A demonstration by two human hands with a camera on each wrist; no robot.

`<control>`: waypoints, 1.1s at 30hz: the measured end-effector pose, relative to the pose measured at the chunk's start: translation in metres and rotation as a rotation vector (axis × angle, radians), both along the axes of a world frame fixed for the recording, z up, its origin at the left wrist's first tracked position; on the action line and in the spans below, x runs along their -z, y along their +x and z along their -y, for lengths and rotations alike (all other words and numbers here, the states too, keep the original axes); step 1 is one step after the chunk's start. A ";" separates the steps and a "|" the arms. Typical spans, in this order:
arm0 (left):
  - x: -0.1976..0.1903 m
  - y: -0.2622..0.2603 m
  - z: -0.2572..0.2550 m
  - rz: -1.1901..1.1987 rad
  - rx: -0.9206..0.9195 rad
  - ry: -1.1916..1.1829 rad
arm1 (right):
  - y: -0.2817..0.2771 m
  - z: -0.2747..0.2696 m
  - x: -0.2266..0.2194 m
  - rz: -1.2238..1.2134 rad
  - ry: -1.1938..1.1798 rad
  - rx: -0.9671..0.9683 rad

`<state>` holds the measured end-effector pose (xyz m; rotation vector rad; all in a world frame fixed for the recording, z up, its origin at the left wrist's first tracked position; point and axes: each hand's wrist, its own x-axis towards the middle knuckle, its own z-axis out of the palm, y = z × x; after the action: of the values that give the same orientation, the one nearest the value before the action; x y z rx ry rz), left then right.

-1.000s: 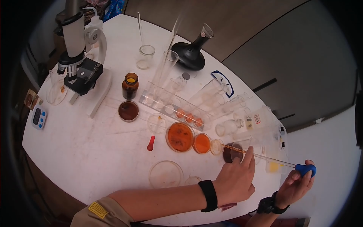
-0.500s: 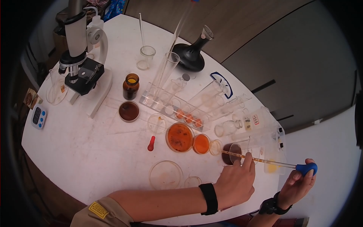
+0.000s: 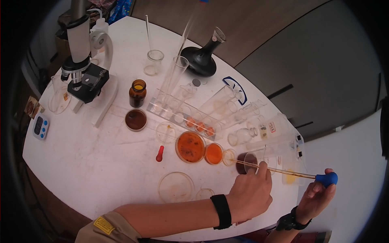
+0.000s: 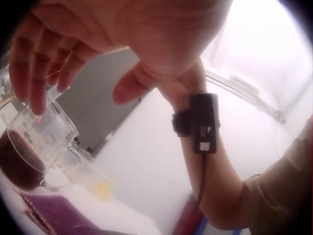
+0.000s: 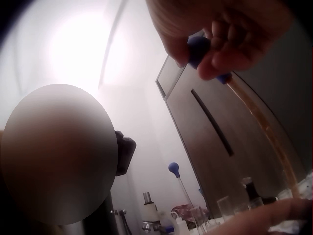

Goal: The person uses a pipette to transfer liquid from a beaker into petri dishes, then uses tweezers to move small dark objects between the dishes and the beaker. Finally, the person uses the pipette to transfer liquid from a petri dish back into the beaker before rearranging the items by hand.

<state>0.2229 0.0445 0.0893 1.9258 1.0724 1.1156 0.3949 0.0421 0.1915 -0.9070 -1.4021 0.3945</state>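
My right hand (image 3: 318, 198) pinches the blue rubber bulb (image 3: 327, 179) of a long glass pipette (image 3: 283, 171), which slants down to the left. Amber liquid shows along most of its tube. The tip reaches a small round glass dish (image 3: 229, 157). My left hand (image 3: 250, 193) has its index fingertip at the tube near the middle. In the left wrist view its fingers (image 4: 36, 73) reach down loosely, thumb apart. Beneath the pipette stands a glass beaker (image 4: 19, 161) of dark brown liquid. Beside the small dish are two dishes with orange contents, one medium (image 3: 214, 154) and one large (image 3: 190, 146).
Behind the dishes stands a clear test tube rack (image 3: 182, 115). A microscope (image 3: 91, 77), brown bottle (image 3: 138, 94), dark dish (image 3: 136, 120), timer (image 3: 40, 126) and red rubber bulb (image 3: 160, 154) are on the left. Glassware and a black flask (image 3: 200, 60) stand farther back; a shallow dish (image 3: 176, 188) lies in front.
Amber liquid has spread up the pipette from its lower part to near the blue bulb. Both hands keep nearly the same place.
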 end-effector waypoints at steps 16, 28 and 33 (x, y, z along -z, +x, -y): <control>-0.024 -0.011 0.008 0.062 -0.049 0.230 | 0.008 0.055 -0.011 0.071 0.213 -0.274; -0.034 0.003 0.037 0.191 0.142 0.398 | -0.003 0.121 -0.007 -0.028 0.695 -0.372; -0.025 0.009 0.035 0.126 0.219 0.337 | -0.008 0.113 -0.007 0.361 0.663 0.198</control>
<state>0.2321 0.0100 0.1142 2.1357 0.6168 1.3358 0.3870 -0.0712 0.1983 -0.5666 -1.6052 -0.3923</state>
